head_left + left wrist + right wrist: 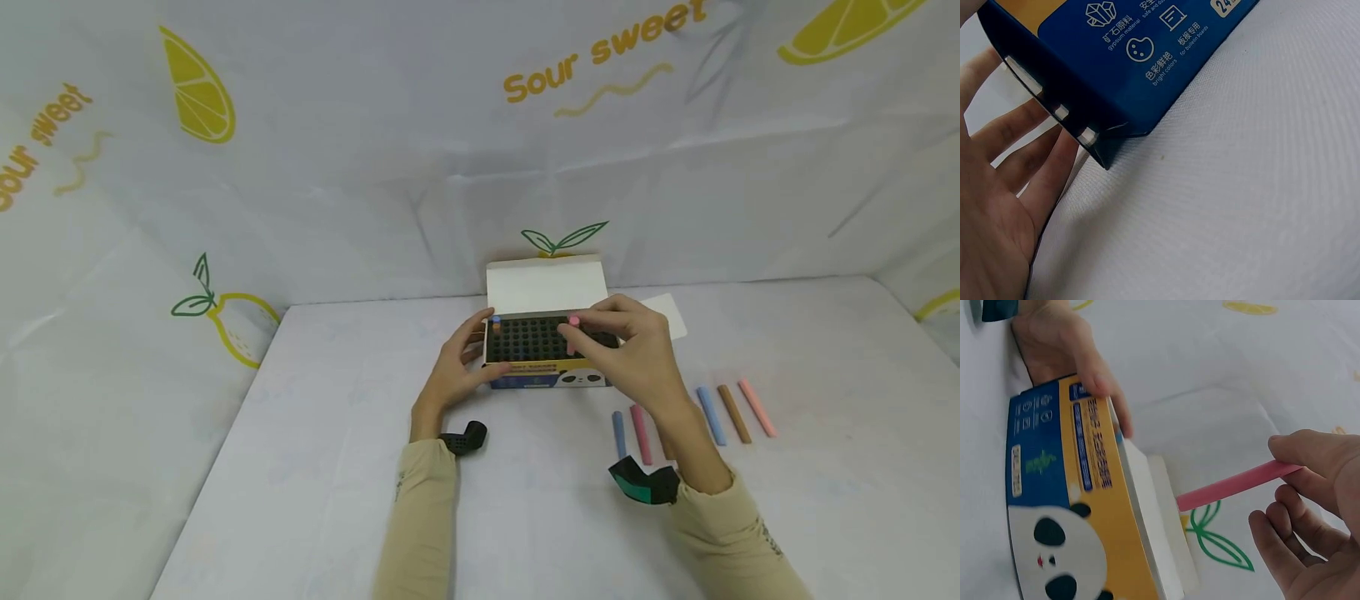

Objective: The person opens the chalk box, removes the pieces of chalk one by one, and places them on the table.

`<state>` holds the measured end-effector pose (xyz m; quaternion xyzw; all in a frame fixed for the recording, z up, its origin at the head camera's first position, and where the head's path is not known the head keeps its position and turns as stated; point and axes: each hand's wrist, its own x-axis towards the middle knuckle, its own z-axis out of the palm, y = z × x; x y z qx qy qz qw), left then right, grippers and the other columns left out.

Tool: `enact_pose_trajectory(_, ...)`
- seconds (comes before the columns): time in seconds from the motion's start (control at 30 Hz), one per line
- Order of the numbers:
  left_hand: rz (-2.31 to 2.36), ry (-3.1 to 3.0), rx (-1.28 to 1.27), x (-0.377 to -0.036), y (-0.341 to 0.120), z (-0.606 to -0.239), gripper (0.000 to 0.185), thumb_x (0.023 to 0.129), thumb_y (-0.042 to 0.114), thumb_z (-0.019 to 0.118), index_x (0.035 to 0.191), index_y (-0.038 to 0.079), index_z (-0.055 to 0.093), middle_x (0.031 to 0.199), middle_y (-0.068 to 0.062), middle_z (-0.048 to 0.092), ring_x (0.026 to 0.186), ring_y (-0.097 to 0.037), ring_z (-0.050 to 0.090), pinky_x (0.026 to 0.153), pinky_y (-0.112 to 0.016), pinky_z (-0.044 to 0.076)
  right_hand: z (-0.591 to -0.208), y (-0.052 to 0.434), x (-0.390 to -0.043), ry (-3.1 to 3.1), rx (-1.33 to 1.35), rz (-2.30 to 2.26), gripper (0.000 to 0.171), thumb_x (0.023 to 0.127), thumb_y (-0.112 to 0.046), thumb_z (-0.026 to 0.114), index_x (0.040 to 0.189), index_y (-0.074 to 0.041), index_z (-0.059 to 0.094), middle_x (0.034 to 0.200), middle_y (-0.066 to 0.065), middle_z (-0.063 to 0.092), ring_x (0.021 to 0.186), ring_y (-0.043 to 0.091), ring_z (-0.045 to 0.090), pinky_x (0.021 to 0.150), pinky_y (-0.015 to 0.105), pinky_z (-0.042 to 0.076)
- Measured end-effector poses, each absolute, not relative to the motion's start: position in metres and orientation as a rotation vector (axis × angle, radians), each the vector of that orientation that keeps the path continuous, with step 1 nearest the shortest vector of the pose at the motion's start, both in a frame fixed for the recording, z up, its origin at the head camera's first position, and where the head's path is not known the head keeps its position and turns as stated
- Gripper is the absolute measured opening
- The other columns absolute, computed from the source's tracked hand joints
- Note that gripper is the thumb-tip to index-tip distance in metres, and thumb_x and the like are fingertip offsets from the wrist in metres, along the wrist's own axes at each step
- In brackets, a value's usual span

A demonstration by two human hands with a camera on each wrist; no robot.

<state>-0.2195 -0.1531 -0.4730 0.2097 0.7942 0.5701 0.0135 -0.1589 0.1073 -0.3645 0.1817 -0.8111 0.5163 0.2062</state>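
A cardboard chalk box (536,380), blue and yellow with a panda face, stands with its lid raised and a black holed insert inside. My left hand (450,367) holds its left end, thumb at the front and the other fingers around the side. Between thumb and fingertips, my right hand (637,350) pinches a pink chalk stick (1229,487) above the right part of the insert. In the right wrist view the stick's far end is apart from the box. A blue chalk (496,320) and an orange one sit in the insert's back left corner.
Right of the box, several chalk sticks lie in a row, among them a blue one (712,415), a brown one (734,413) and a salmon one (757,408). My right forearm partly covers the row. A white flap (667,315) lies behind my right hand.
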Motion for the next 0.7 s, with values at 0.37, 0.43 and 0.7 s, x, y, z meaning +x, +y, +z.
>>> enact_pose_trajectory(0.37,1.776,2.471,0.635,-0.219,-0.154,-0.474,0.091,0.081,0.057,0.082,0.157,0.035,0.037,0.144,-0.009,0.056,0.138,-0.028,0.053,0.117,-0.049,0.047,-0.358,0.16,-0.147,-2.395,0.364,1.312,0.016,0.083,-0.003,0.082,0.097,0.005,0.08,0.09,-0.001,0.065,0.092,-0.019,0.061,0.084,-0.002,0.046)
enact_pose_trajectory(0.43,1.777,2.467,0.633,-0.219,-0.153,-0.474,0.091,0.081,0.056,0.082,0.157,0.036,0.037,0.144,-0.009,0.056,0.138,-0.028,0.053,0.117,-0.048,0.047,-0.356,0.173,-0.146,-2.425,0.346,1.301,0.017,0.084,-0.004,0.082,0.098,0.005,0.079,0.09,-0.009,0.064,0.092,-0.019,0.061,0.083,-0.002,0.046)
enact_pose_trajectory(0.7,1.778,2.466,0.625,-0.219,-0.153,-0.473,0.087,0.083,0.046,0.083,0.157,0.038,0.037,0.144,-0.008,0.057,0.137,-0.026,0.053,0.117,-0.048,0.047,-0.354,0.243,-0.139,-2.623,0.171,1.191,0.023,0.087,-0.012,0.08,0.103,0.005,0.077,0.084,-0.035,0.059,0.08,-0.021,0.054,0.074,-0.006,0.044)
